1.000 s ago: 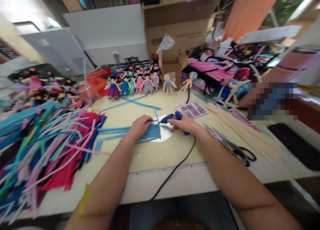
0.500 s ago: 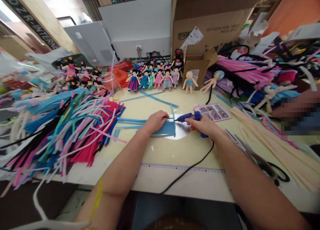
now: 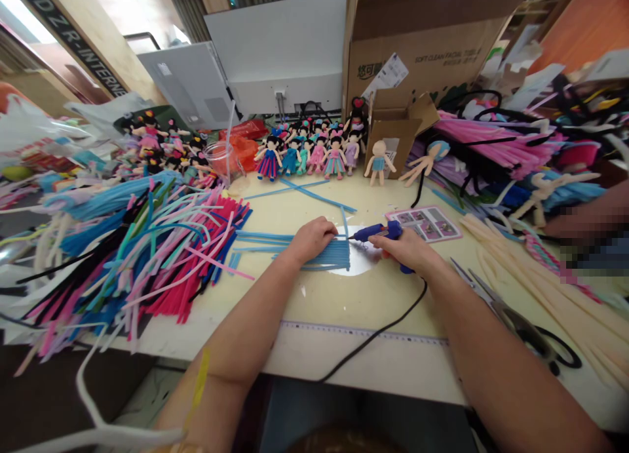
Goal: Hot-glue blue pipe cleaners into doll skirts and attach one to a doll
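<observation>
A blue glue gun [image 3: 394, 229] is in my right hand [image 3: 411, 250], its fingers wrapped round the handle. Its nozzle points left, at the right-hand end of a row of blue pipe cleaners [image 3: 335, 253] laid side by side. One short piece at that end stands out crosswise, away from me. My left hand [image 3: 313, 238] rests over the row with curled fingers, gripping the pipe cleaners near the nozzle. Its fingertips are partly hidden. Under the row's right end lies a shiny round sheet [image 3: 361, 263].
Heaped pipe cleaners [image 3: 181, 243] lie on the left. Finished dolls [image 3: 335, 157] stand at the back before a cardboard box [image 3: 417, 59]. Scissors [image 3: 511, 315] and beige strips [image 3: 531, 276] lie right. The gun's black cord [image 3: 373, 335] crosses a ruler strip [image 3: 304, 326]. Another person's arm shows far right.
The whole view has shifted slightly, so everything sits a little further right in the picture. Both hands keep their hold, and the nozzle stays at the row's right end.
</observation>
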`<action>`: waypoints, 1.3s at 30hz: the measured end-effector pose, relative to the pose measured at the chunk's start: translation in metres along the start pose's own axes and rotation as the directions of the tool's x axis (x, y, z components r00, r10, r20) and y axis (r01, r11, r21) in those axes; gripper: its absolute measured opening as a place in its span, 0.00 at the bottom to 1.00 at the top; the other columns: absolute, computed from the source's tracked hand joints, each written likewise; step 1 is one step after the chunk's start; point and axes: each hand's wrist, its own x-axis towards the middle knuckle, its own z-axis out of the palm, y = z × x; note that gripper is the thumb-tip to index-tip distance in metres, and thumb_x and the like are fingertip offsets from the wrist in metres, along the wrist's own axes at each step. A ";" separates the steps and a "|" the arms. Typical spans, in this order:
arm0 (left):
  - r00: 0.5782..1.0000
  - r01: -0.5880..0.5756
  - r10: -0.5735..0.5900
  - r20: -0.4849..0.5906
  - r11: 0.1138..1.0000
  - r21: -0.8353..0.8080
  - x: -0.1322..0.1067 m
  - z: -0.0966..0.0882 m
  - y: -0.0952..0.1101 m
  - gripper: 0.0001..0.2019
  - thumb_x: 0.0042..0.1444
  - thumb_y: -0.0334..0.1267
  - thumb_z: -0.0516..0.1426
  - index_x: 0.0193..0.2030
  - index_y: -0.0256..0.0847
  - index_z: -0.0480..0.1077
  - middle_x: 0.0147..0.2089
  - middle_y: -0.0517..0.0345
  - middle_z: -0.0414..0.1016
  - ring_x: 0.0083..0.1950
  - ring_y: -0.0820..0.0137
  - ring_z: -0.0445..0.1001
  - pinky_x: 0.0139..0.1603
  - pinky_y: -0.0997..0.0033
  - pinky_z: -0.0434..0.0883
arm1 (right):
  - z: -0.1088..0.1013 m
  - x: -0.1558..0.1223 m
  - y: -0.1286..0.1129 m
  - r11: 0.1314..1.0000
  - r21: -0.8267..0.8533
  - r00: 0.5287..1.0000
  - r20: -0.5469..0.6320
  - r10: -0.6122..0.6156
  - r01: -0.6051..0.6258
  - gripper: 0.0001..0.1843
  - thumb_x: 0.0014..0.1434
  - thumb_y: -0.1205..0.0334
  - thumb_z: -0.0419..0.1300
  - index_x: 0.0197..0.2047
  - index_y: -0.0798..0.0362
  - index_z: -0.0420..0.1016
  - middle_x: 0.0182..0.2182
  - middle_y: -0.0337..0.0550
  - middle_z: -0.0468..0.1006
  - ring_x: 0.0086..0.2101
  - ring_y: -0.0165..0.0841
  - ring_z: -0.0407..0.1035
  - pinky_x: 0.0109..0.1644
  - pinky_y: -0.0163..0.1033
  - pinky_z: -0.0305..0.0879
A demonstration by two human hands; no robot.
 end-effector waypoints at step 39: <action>1.000 0.009 -0.009 0.017 1.000 0.010 0.000 0.001 0.001 0.09 0.56 0.31 0.54 0.38 0.42 0.76 0.40 0.56 0.74 0.43 0.69 0.73 0.48 0.69 0.69 | 0.001 -0.002 -0.004 1.000 -0.024 0.999 -0.030 0.017 -0.018 0.17 0.50 0.47 0.62 0.23 0.52 0.71 0.18 0.40 0.71 0.21 0.30 0.63 0.24 0.35 0.56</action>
